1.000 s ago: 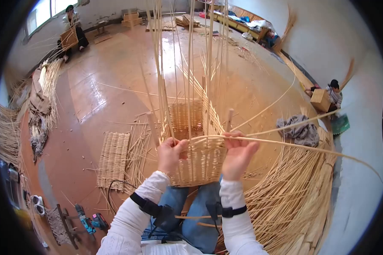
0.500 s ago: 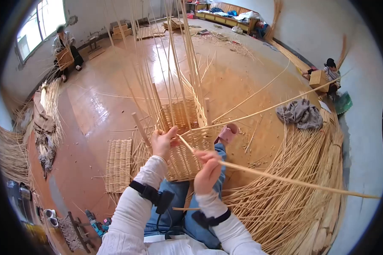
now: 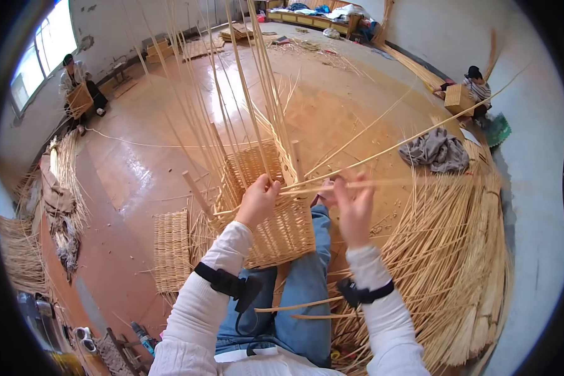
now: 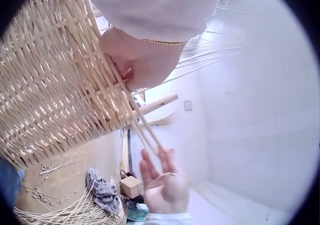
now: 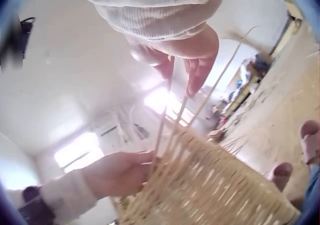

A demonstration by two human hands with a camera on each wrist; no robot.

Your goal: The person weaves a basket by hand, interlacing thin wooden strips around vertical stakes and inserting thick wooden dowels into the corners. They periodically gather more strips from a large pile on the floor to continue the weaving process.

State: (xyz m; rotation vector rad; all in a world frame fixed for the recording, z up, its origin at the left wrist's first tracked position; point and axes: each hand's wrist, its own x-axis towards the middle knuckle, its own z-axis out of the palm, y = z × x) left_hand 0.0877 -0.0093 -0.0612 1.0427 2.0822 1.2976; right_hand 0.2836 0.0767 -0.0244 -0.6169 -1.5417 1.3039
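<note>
We see the basket (image 3: pixel 282 229) just above the knees (image 3: pixel 307 288), its tall uprights (image 3: pixel 242 81) rising from the rim, with the left hand (image 3: pixel 257 202) pinching a strand (image 5: pixel 161 125) at the near rim. That strand runs to the right hand (image 3: pixel 355 213), beyond the basket's right corner, where the fingers are loosely bent and blurred, so we cannot tell whether they grip it. Around us on the floor (image 3: pixel 363 106) lie a woven panel (image 3: pixel 171 250) to the left, and canes (image 3: pixel 445 257) and a grey cloth (image 3: pixel 435 150) to the right.
</note>
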